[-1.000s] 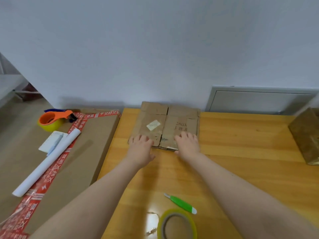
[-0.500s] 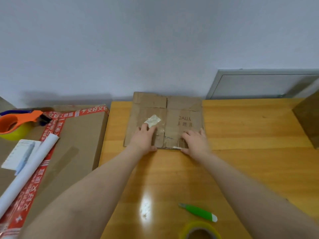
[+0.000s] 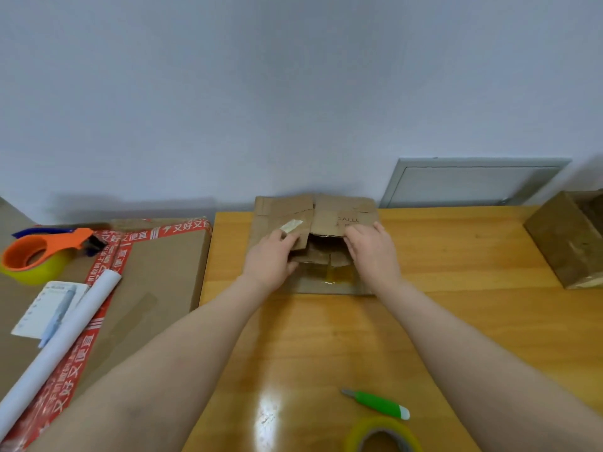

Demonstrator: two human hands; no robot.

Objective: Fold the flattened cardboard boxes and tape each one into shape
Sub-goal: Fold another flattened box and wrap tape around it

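the flattened cardboard box (image 3: 339, 216) lies at the far edge of the desk (image 3: 456, 256) against the wall (image 3: 293, 93); the left hand (image 3: 270, 261) and right hand (image 3: 373, 254), set apart, each grip an edge of its upper layer, which stands lifted. the worn board could tear at a crease under an uneven pull, and old yellow tape (image 3: 339, 275) on the lower layer may hold it skewed.

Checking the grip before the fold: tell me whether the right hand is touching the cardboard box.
Touching. The head view shows the right hand with its fingers curled over the edge of the raised panel of the cardboard box.
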